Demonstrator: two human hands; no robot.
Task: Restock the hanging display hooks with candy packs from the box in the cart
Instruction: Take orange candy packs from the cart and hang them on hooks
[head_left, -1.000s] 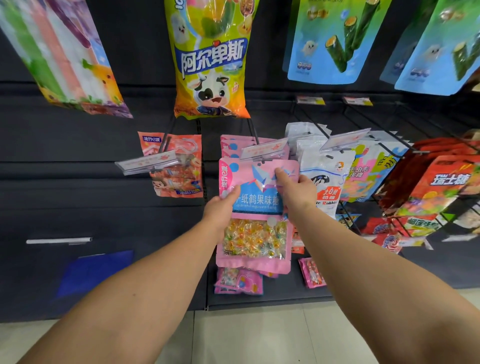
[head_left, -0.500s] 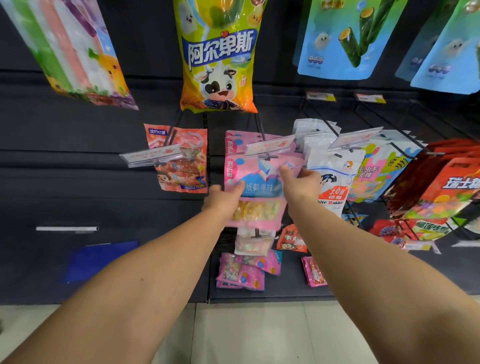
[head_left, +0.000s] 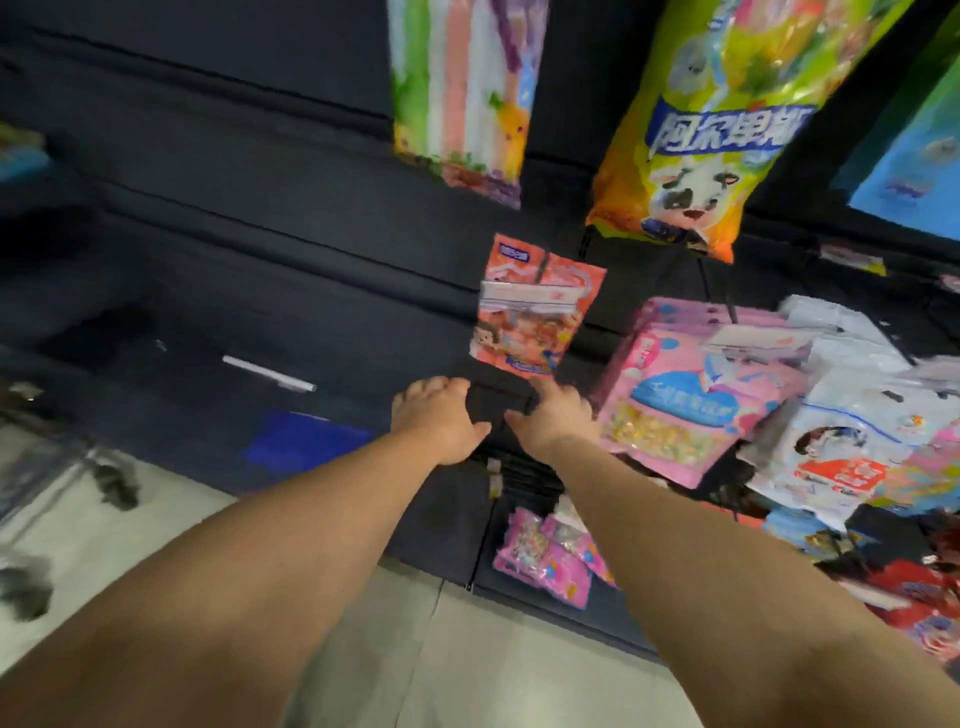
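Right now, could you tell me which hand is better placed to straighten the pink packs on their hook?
The right hand. It is empty and sits just beside the pink packs, to their left. The left hand, also empty, lies further left, with the right hand between it and the packs.

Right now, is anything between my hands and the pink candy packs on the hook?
Nothing visible. Both hands, left and right, are empty in front of the dark panel, and the pink candy packs hang just right of the right hand.

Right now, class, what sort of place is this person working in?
Most likely a shop's sweets aisle: pink candy packs and a yellow bag hang from a dark display wall with a price tag.
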